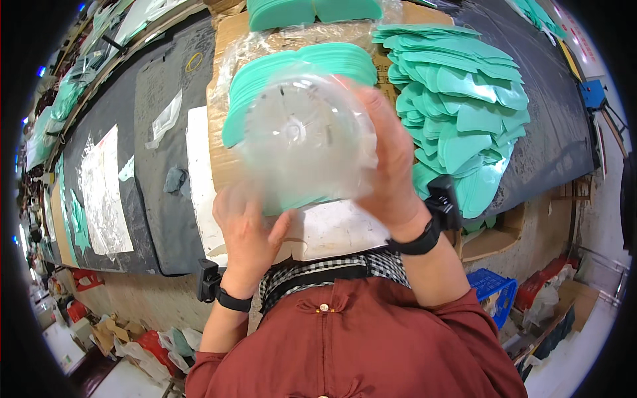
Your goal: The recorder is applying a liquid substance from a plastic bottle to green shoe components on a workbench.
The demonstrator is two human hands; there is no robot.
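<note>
My right hand (388, 156) grips the right rim of a round translucent plastic piece (305, 136), blurred by motion. Its exact kind I cannot make out. It hangs over a stack of green curved sheets (249, 86), hiding the middle of the stack. At the lower left of the plastic is my left hand (245, 219), thumb apart from the fingers. Its fingertips are blurred near the stack's near edge, so whether they touch the plastic does not show. Under both hands runs a white board (332, 229) along the near table edge.
A fanned heap of green sheets (458, 99) lies to the right. Another green stack (315, 12) sits at the far side on cardboard (217, 40). Plastic scraps and white paper (103, 192) rest on the dark table at left. A blue crate (494, 288) stands below right.
</note>
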